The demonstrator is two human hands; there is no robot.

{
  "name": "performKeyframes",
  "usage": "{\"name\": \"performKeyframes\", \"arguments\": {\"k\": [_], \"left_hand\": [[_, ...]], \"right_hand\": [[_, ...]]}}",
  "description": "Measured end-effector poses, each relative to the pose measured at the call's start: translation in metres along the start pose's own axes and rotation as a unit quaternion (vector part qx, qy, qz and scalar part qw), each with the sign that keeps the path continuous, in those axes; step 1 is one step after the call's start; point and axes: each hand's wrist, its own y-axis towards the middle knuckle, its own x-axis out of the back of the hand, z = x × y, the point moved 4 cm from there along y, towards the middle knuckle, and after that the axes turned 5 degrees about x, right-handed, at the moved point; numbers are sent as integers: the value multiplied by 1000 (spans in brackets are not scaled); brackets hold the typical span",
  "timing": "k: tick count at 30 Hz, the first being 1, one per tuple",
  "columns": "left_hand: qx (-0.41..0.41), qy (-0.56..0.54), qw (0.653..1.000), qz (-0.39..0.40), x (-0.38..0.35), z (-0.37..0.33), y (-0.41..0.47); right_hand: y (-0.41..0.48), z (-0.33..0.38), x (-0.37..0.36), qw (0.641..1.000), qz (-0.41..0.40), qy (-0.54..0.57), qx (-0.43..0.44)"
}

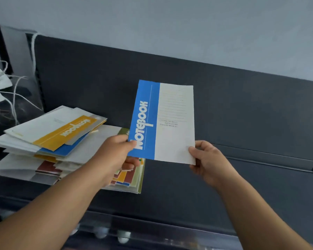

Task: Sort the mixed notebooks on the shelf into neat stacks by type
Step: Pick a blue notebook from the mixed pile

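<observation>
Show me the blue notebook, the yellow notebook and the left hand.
blue notebook (167, 134): head view, white part of cover.
yellow notebook (67, 132): head view, yellow band.
left hand (114, 150): head view, back of hand.

We see soft, cool, even light, shadows faint and diffuse, our wide lens bowing the back edge of the shelf (242, 114), small print on the blue notebook (163, 121) smeared, lower foreground blurred with pale glints.
</observation>
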Motion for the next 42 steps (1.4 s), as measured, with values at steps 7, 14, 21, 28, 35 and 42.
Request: {"name": "performKeyframes", "arguments": {"k": [7,14,21,28,35,42], "left_hand": [[-189,414,889,-60,-63,-32,-17],[-394,607,685,-84,-126,-91,-25],[-366,426,820,-109,-147,-100,-16],[-119,272,952,-74,-149,-49,4],[-18,217,976,-2,-156,-14,20],[1,316,948,-30,-157,24,56]], "right_hand": [[-14,16,86,915,-161,-355,106],[-24,59,104,703,-95,-644,289],[-10,51,142,830,-99,-509,205],[4,32,160,987,-59,-142,44],[26,-20,145,994,-14,-82,-67],[48,-53,139,945,-50,-321,-35]]}}
